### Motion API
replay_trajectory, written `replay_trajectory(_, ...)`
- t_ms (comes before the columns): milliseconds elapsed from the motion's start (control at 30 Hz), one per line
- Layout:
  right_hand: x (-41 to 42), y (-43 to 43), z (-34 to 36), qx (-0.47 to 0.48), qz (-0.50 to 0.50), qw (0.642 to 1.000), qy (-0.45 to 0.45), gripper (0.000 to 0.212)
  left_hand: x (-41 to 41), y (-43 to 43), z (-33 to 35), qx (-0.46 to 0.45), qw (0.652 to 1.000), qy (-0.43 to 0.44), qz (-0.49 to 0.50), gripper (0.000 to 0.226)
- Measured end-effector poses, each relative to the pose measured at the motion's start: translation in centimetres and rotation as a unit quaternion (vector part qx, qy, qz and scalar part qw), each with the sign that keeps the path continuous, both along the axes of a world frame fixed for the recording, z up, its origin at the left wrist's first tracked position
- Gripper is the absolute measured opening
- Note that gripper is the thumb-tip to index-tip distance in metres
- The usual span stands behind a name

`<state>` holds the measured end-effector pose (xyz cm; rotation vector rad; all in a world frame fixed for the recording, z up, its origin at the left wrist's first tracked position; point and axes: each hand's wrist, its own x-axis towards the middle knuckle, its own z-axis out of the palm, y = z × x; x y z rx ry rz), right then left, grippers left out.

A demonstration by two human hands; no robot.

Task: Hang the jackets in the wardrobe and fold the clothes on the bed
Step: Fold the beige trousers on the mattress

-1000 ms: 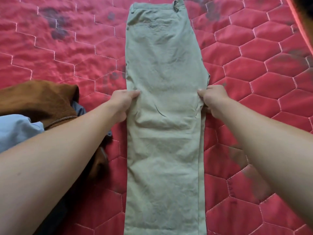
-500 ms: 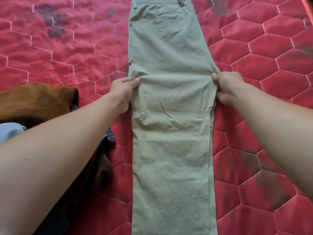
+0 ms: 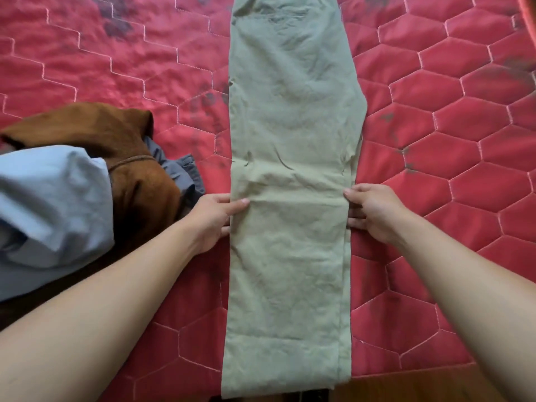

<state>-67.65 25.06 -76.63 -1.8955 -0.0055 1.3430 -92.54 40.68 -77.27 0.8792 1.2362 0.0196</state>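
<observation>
A pair of pale green-khaki trousers [image 3: 290, 126] lies flat on the red quilted bed [image 3: 449, 140], folded lengthwise leg on leg, waistband at the top, hems at the bed's near edge. My left hand [image 3: 216, 217] pinches the trousers' left edge about halfway down, thumb on top, fingers under the cloth. At the same height my right hand [image 3: 372, 211] pinches the right edge, fingertips tucked under it. Both forearms reach in from the bottom corners.
A heap of clothes sits at the left: a brown garment [image 3: 116, 140], a light blue one [image 3: 49, 204] on top of it and a grey one [image 3: 182, 169] beside my left hand. The bed's near edge [image 3: 420, 378] runs along the bottom right.
Both hands have slid down the trousers' edges, from near the seat toward the knees. The view has shifted so that more of the legs, the hems and the clothes heap show.
</observation>
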Motion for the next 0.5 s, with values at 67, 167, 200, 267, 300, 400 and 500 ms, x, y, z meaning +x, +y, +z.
replay_trajectory(67,-0.3,0.2,-0.2,0.009,-0.020,1.000,-0.007,0.014,0.2,-0.2,0.2,0.012,1.000,-0.009,0.015,0.020)
replay_trajectory(167,-1.3,-1.4,0.7,0.031,-0.031,0.999,0.027,0.014,-1.5,-1.6,1.1,-0.031,0.999,-0.022,-0.012,0.026)
replay_trajectory(200,-1.8,-2.5,1.0,0.029,-0.016,0.998,0.047,0.016,-2.6,-2.5,1.2,-0.053,0.998,-0.014,-0.041,0.026)
replay_trajectory(267,-3.6,-5.4,1.4,0.004,0.049,0.995,0.087,0.014,-4.7,-5.0,1.0,-0.081,0.993,0.010,-0.085,0.027)
replay_trajectory(300,-4.8,-6.9,1.5,-0.011,0.087,0.991,0.098,0.010,-5.4,-6.2,0.9,-0.084,0.993,0.015,-0.085,0.027)
replay_trajectory(400,-7.3,-9.8,0.8,-0.029,0.134,0.988,0.065,0.021,-5.8,-8.3,0.6,-0.054,0.998,0.013,-0.026,0.025)
replay_trajectory(500,-7.7,-10.5,0.2,-0.019,0.105,0.994,0.010,0.021,-5.4,-8.7,0.7,-0.022,1.000,0.007,-0.001,0.025)
